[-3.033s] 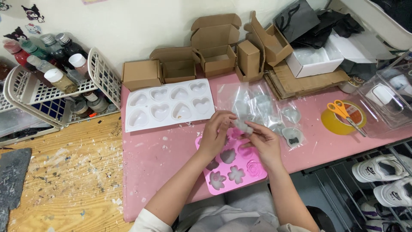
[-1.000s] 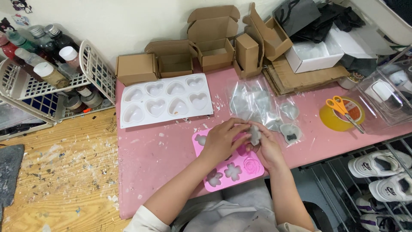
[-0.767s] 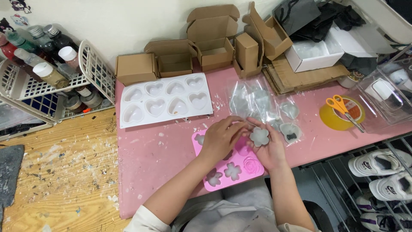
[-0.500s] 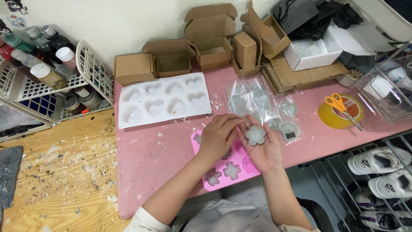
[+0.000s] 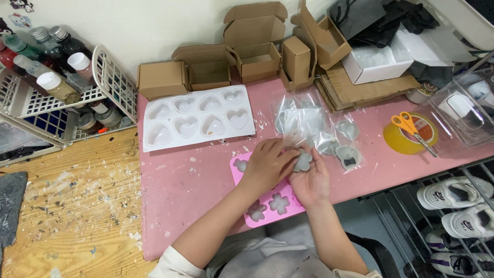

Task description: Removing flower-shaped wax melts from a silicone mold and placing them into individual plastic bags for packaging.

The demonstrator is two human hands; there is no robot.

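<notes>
- Since the earlier frames the grey flower cast has come out of the pink mould and now lies in the right hand, held over the mould's right end.
- Left hand rests partly on the mould, fingertips pinching the cast's edge; right palm open, cupping it.
- Cast looks small, light, rigid and probably brittle at the petals; best held by the rim.
- Mould looks soft and floppy.
- Pink table crowded: white heart mould, plastic bags, cardboard boxes.

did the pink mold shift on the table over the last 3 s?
Yes. The pink mold has slid away from the person, toward the white heart mold: the gap between them is narrower. Both hands are over it.
</notes>
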